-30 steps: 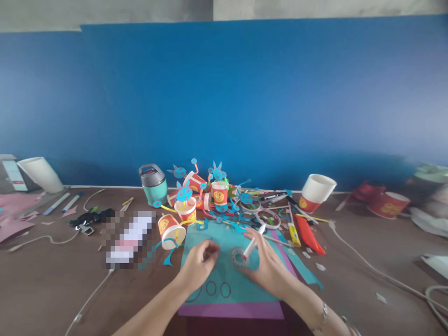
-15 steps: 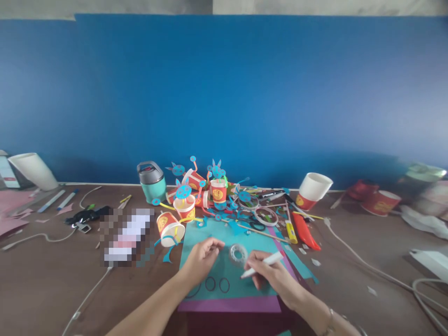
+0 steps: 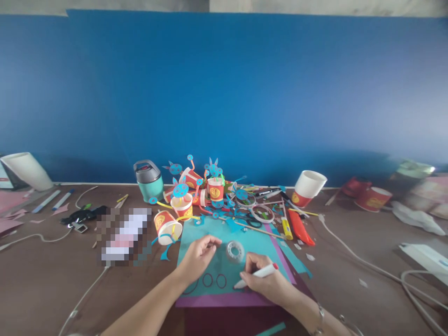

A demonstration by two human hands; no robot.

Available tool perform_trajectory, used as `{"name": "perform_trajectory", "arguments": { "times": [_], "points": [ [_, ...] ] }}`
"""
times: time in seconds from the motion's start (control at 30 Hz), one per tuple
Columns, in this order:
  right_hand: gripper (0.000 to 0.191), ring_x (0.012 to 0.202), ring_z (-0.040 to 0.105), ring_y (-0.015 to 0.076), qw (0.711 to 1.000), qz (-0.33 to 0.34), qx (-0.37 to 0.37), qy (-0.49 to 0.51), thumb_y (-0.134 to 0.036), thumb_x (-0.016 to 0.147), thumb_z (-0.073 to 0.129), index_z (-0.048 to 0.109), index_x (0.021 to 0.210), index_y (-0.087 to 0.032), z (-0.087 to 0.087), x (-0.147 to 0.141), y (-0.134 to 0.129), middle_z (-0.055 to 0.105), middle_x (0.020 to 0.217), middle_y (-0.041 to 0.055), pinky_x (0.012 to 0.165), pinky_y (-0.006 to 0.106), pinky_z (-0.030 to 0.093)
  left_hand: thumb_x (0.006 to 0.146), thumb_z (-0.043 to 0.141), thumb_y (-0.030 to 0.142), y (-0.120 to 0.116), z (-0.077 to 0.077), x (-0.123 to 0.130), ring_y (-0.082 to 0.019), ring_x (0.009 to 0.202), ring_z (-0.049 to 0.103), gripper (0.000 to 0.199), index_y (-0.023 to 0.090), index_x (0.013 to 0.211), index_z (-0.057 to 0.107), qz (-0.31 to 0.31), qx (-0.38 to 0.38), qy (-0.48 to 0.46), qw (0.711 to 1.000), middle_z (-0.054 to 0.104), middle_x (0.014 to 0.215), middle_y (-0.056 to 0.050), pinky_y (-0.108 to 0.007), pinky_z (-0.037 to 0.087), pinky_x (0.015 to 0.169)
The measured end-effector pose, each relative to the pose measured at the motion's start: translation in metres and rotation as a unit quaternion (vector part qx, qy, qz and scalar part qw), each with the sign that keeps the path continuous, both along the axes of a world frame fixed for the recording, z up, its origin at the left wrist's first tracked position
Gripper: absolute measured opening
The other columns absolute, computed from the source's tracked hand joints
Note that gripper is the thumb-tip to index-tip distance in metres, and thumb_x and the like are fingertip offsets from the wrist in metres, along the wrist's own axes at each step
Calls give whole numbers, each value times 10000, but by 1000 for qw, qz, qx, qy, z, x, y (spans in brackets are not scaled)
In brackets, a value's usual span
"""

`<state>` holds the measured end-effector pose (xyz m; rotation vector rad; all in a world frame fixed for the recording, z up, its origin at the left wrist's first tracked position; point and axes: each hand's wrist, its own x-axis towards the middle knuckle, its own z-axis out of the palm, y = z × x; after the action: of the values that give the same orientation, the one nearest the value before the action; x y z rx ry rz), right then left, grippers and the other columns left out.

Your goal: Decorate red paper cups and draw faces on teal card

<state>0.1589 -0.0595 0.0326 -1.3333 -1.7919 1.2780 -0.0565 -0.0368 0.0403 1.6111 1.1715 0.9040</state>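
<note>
In my right hand is a white marker with a red end, its tip down at the teal paper. Several drawn circles sit on the paper left of the tip, one larger and partly behind my left wrist. My left hand rests over the paper with fingers loosely curled and apart, nothing seen in them. Between the hands lies a clear roll of tape. A purple sheet shows under the teal paper's lower edge.
Behind the paper stand several decorated paper cups, with scissors and scraps. A yellow cutter and red pouch lie right of it, near stacked cups. A teal flask and a blurred phone-like slab are left.
My right hand has moved down and slightly left, bringing the marker tip close to the paper, right of the small circles. The whole view has shifted slightly.
</note>
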Motion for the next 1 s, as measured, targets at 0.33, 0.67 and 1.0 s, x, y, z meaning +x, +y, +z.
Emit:
{"name": "perform_trajectory", "arguments": {
  "times": [0.33,0.67,1.0],
  "points": [
    [208,502,402,77,999,3,26,-41,-180,675,596,426,556,-190,-2,0,2,471,528,-60,453,193,299,842,420,228,4,-10,-2,-221,977,636,267,145,970,640,-14,-6,-41,999,697,1004,-86,-352,488,886],
    [202,479,405,73,999,7,-2,-33,-207,686,601,440,566,-190,1,0,0,462,510,-64,426,183,288,827,421,215,6,-12,-2,-241,982,642,275,136,961,648,-9,-9,-46,999,697,1017,-106,-372,498,881],
    [197,486,422,81,999,17,-3,-28,-218,687,600,444,570,-192,7,-1,-1,452,506,-62,429,185,303,826,441,230,6,-11,-2,-237,972,645,265,144,956,655,-6,-16,-59,998,702,1008,-98,-369,496,882]
  ]
}}
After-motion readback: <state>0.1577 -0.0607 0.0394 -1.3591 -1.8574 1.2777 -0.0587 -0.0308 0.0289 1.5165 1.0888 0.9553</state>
